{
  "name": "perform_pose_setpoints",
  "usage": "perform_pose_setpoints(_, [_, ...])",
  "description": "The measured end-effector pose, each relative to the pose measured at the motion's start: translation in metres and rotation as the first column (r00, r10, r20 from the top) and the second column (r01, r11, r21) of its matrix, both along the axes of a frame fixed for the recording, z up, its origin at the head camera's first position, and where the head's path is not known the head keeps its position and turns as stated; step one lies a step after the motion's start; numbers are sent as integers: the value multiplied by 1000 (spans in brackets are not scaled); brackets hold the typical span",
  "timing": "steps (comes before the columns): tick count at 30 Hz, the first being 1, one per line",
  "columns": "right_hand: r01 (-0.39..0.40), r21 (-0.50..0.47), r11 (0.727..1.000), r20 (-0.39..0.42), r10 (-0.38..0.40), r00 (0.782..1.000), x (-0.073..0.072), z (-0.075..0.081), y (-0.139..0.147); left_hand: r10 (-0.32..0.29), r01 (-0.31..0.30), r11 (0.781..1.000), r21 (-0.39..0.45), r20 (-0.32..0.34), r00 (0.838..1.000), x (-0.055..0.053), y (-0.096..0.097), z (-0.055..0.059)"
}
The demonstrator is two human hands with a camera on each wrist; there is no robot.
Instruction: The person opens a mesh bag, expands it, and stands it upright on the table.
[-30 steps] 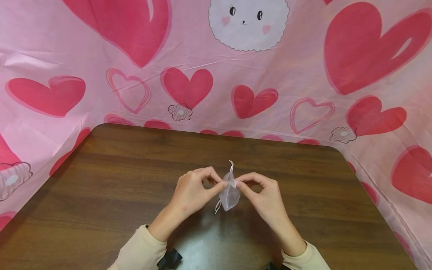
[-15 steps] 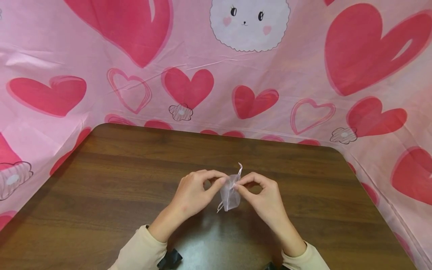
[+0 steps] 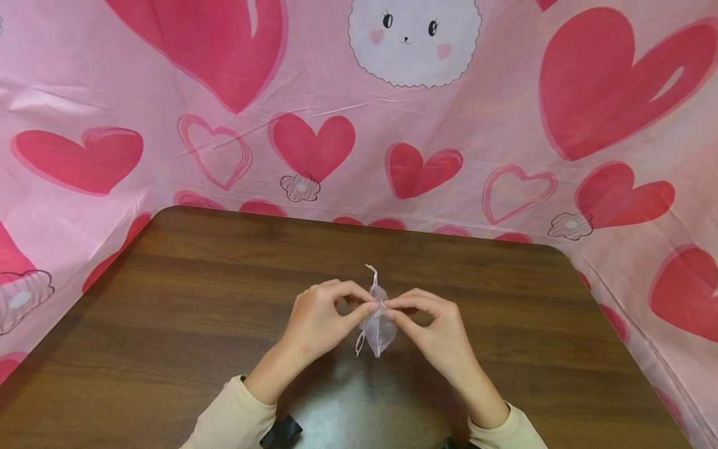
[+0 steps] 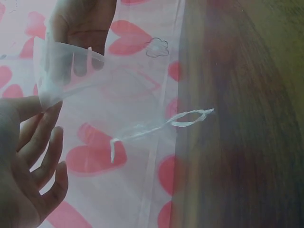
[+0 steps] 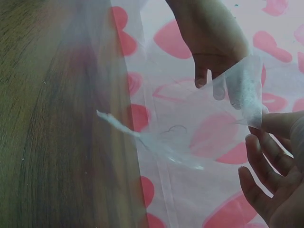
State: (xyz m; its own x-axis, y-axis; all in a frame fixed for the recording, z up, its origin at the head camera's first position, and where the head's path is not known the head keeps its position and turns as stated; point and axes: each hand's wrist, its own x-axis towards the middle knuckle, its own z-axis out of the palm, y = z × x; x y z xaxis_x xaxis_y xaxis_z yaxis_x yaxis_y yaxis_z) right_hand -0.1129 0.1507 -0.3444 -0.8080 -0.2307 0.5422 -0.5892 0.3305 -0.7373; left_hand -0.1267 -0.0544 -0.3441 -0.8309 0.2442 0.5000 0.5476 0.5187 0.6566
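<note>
A small sheer white organza drawstring bag [image 3: 379, 332] hangs between both hands in the head view, above the table. My left hand [image 3: 326, 315] pinches its upper part from the left between thumb and forefinger. From the right, my right hand [image 3: 434, 327] pinches the same part, the fingertips of both hands close together. One white cord [image 3: 373, 273] sticks out at the far end and a looped cord [image 3: 360, 343] dangles at the lower left. In the left wrist view the mesh [image 4: 71, 61] spreads between the hands, the other fingers loosely bent. The right wrist view shows the cord [image 5: 118, 126] too.
A dark brown wood-grain table [image 3: 196, 299] lies under the hands. Behind and beside it hangs a pink cloth [image 3: 364, 100] printed with red hearts. Black wrist mounts [image 3: 282, 431] show near the beige sleeves [image 3: 232, 415].
The bag's top and far cord swung right, then back left. My left fingertips stood a little apart half a second ago and now pinch the bag; my right hand shifted slightly left.
</note>
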Motion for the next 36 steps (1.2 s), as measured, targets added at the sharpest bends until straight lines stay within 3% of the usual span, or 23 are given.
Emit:
perform_pose_setpoints(9, [2, 18, 1000, 64, -3, 998, 1, -1, 1, 18, -18, 999, 30, -27, 999, -1, 1, -2])
perform_pose_setpoints(21, [94, 4, 996, 20, -95, 995, 0, -2, 3, 12, -9, 999, 50, -61, 998, -2, 3, -3])
perform_pose_setpoints(30, [108, 11, 994, 62, -108, 992, 1, -2, 3, 84, -83, 996, 18, -7, 996, 1, 4, -3])
perform_pose_setpoints(36, [81, 70, 994, 114, -89, 990, 0, -4, 2, 77, -77, 995, 71, 12, 997, 1, 5, -4])
